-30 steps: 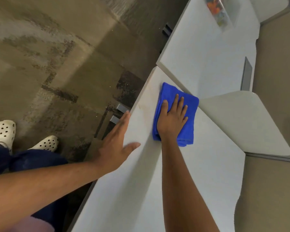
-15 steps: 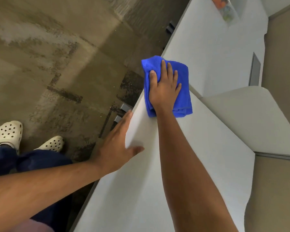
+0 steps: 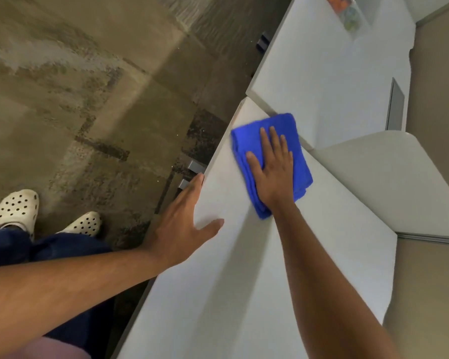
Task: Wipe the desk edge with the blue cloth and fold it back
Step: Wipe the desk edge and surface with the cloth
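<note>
Since 0.5 s ago the blue cloth [image 3: 271,161] has slid from the desk's outer corner, where it overhung the floor, down and right onto the white desk [image 3: 218,294] top; it now sits right of centre in the frame, close to where it lay 1 s ago. It is a folded pad, its left side just inside the desk edge [image 3: 218,156] and its upper right corner by the seam with the next white desk [image 3: 322,73]. The right hand [image 3: 274,174] lies flat on top of the cloth, palm down, fingers stretched out and a little spread, pressing rather than gripping; blue shows round it on all sides but the wrist. The left hand [image 3: 182,221], lower and left of the cloth and well apart from it, has kept its place: open, palm on the desk edge, fingers pointing up along the rim, thumb splayed onto the top, holding nothing. At lower left, 2 white perforated clogs [image 3: 18,211] stand on the mottled brown floor [image 3: 88,99].
</note>
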The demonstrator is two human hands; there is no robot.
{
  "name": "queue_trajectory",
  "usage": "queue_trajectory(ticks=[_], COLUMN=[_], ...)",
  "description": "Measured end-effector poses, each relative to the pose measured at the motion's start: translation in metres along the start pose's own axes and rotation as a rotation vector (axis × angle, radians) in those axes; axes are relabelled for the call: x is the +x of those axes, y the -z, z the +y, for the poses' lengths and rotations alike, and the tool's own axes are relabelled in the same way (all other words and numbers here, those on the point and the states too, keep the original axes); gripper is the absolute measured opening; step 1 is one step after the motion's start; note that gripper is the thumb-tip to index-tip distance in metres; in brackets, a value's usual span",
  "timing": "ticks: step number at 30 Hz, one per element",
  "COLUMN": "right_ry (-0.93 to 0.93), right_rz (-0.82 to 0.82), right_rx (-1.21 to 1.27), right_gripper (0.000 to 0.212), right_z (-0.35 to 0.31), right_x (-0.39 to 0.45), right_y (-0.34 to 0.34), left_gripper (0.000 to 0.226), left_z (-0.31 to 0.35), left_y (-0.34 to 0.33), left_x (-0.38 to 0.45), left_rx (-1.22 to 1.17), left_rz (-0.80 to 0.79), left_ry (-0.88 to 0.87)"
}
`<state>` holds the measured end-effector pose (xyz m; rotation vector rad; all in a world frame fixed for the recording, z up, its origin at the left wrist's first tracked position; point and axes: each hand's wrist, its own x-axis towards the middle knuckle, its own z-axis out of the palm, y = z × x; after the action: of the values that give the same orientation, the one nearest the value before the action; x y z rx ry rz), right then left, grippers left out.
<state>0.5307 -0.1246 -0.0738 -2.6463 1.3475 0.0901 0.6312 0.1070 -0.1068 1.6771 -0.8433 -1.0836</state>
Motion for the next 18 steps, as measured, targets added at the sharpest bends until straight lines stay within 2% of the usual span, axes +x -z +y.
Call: queue_trajectory(ticks=[2,4,6,8,11,13,18], right_ry=[-0.15,-0.224,-0.199,-0.089,0.092,0.137,-0.074], right_rz=[0.042,0.067,0.082,0.086,0.05,0.026,0.078], right_rx=[0.009,0.019,0.013,-0.007,-0.007,0.01,0.004], right_gripper=[0.073,0.072,0.07,0.069,0.071,0.073,0.078], right_z=[-0.019,-0.043,-0.063,-0.072,-0.057,-0.038,-0.04], right_x=[0.026,0.034,0.021,-0.008,-0.046,-0.043,0.013], right_y=[-0.001,-0.006,-0.014,-0.019,-0.021,-0.016,-0.008], left_gripper=[0.11,0.116,0.122,0.125,0.136,0.14,0.124], left_z=[0.0,0.004,0.01,0.014,0.008,0.001,-0.001], left_y=[-0.001,0.0,0.001,0.002,0.004,0.004,0.001], left_x=[0.001,0.0,0.001,0.0,-0.01,-0.022,-0.026], left_rx=[0.001,0.007,-0.025,-0.075,-0.035,0.019,0.035], left_rz=[-0.012,-0.025,-0.027,-0.042,-0.081,-0.087,-0.117], left_ry=[0.008,0.027,0.019,-0.027,-0.035,0.015,0.046])
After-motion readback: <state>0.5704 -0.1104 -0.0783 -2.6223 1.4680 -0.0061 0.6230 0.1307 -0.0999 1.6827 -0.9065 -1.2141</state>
